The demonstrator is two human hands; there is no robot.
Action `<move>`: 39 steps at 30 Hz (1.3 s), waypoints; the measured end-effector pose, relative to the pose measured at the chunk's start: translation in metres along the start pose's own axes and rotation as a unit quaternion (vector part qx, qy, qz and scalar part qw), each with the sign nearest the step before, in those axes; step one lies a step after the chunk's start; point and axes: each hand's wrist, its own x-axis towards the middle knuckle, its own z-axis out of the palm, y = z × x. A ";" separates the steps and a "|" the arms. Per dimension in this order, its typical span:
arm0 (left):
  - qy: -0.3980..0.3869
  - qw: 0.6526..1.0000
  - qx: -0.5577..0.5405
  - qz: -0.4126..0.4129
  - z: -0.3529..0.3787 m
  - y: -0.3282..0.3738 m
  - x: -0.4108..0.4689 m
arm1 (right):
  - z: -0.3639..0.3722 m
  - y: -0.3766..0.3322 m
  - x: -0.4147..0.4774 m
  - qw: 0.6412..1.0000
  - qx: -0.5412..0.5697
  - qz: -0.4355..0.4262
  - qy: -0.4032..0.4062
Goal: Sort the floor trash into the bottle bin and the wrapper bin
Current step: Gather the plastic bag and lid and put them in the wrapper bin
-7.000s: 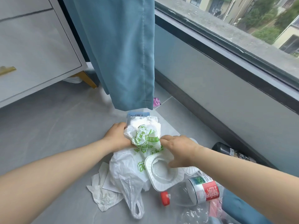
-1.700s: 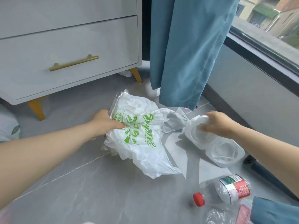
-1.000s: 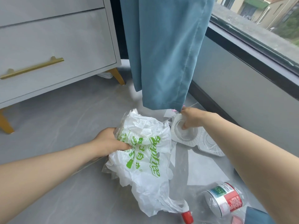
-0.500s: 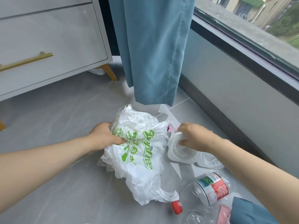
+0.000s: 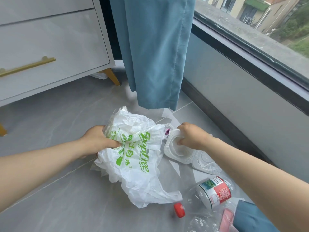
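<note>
My left hand (image 5: 97, 142) grips a bunch of crumpled white plastic bags with green print (image 5: 133, 158), held just above the grey floor. My right hand (image 5: 190, 137) curls its fingers over the rim of a white moulded plastic tray (image 5: 175, 151) beside the bags. A small purple wrapper (image 5: 167, 131) peeks out between the bags and the tray. A clear plastic bottle (image 5: 212, 191) with a red-and-green label and a red cap lies on the floor at lower right. No bin is in view.
A blue curtain (image 5: 155, 52) hangs to just above the floor behind the trash. A white drawer unit (image 5: 50, 47) with gold handle and legs stands at left. The window wall (image 5: 242, 101) runs along the right. Clear film and a red wrapper (image 5: 225, 220) lie at bottom right.
Over the last seconds my left hand lifted the bags off the pile and my right hand picked up the white tray. In the last half second both hands barely moved.
</note>
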 end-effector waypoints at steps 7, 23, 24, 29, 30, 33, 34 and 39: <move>0.010 1.000 -0.007 0.000 -0.002 0.003 -0.001 | 0.002 0.005 -0.021 0.996 0.067 0.026 0.051; 0.130 0.989 0.076 0.002 0.003 0.024 -0.013 | -0.016 0.021 -0.052 0.988 0.102 -0.008 0.118; 0.131 0.988 0.077 0.003 0.005 0.025 -0.012 | -0.015 0.021 -0.049 0.992 0.087 -0.013 0.094; 0.141 0.987 0.074 -0.004 0.008 0.026 -0.009 | -0.002 0.012 -0.031 0.998 0.047 -0.048 0.015; 0.146 0.987 0.072 -0.004 0.009 0.026 -0.008 | -0.001 0.011 -0.026 0.998 0.038 -0.047 0.007; 0.148 0.987 0.069 -0.002 0.010 0.025 -0.007 | -0.001 0.012 -0.014 0.999 0.022 -0.032 -0.010; 0.145 0.987 0.071 -0.002 0.010 0.025 -0.007 | 0.000 0.014 -0.012 0.999 0.018 -0.027 -0.013; 0.135 0.988 0.077 -0.003 0.009 0.023 -0.001 | 0.000 0.018 -0.002 0.998 0.001 -0.056 -0.017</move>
